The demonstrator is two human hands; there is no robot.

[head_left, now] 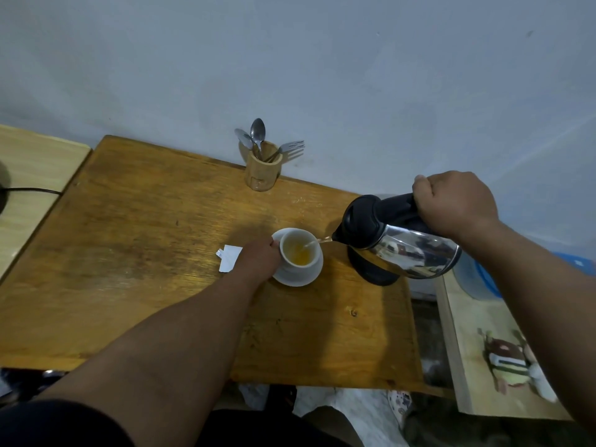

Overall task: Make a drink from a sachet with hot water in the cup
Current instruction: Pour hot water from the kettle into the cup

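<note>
A white cup (298, 267) stands on a white saucer (311, 275) in the middle of the wooden table (145, 240). Yellow-orange liquid fills its lower part. My left hand (258, 258) grips the cup's left side. My right hand (454, 201) holds the black handle of a steel kettle (403, 250), tilted left, and a thin stream runs from its spout into the cup. A torn white sachet (229, 256) lies flat just left of my left hand.
A wooden holder (262, 174) with spoons and a fork stands at the table's back edge by the wall. A black cable (32, 190) crosses a pale surface on the left. A lower wooden shelf (474, 343) with a blue-rimmed container sits on the right.
</note>
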